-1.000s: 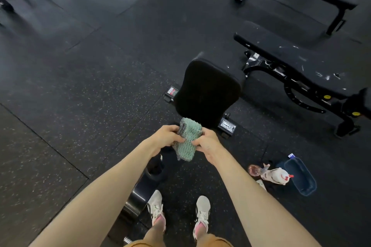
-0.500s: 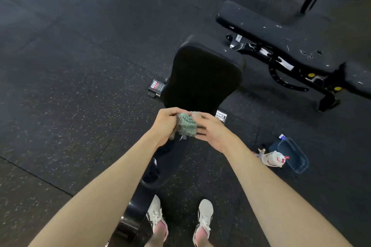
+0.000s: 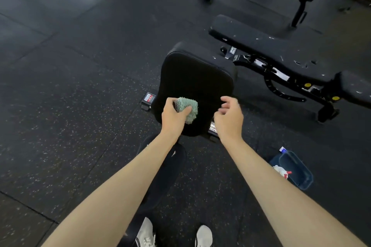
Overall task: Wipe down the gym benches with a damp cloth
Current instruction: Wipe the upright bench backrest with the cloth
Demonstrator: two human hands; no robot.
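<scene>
- Blue bin [image 3: 301,178] lies right of the bench pad [image 3: 196,78]; spray bottle [image 3: 280,170] perhaps inside.
- Pad's length points away from the person.
- Left hand [image 3: 173,116] grips the cloth [image 3: 188,106] over the pad; right hand [image 3: 228,118] loose, empty.

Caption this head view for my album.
Left hand grips a green cloth over the bench pad; right hand empty beside it.

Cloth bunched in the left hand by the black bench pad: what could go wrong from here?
1. The cloth is balled up in the left hand, so only a small face may meet the bench pad. Patches could be missed.
2. The spray bottle and blue tub sit on the floor near the feet. A sidestep toward the next bench might knock them over.
</scene>
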